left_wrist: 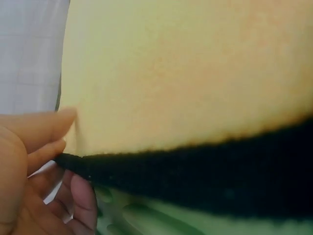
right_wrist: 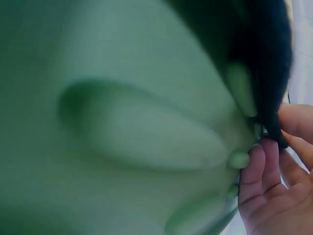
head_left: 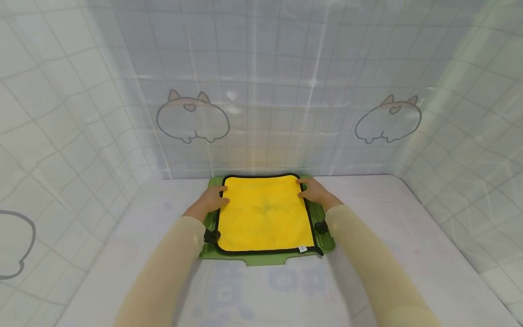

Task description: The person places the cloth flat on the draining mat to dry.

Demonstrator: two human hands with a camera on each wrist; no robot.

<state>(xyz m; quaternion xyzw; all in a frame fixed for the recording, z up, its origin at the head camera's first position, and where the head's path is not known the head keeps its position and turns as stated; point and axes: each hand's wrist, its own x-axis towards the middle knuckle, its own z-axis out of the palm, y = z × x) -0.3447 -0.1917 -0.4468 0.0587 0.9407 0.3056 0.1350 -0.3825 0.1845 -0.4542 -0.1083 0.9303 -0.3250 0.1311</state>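
Note:
A yellow cloth with a black bound edge lies flat over a green plastic board. My left hand pinches the cloth's left edge near the far end. In the left wrist view, some of its fingers lie on top of the cloth and others sit below the black binding. Opposite it, my right hand pinches the right edge. The right wrist view shows its fingertips at the binding, beside the board's oval shapes. Most of the board is hidden under the cloth.
Black fittings stick out at the cloth's left side, with a matching black fitting on the right. A small white tag hangs at the near edge. Behind the board rises a translucent gridded curtain with animal drawings, continuing along both sides.

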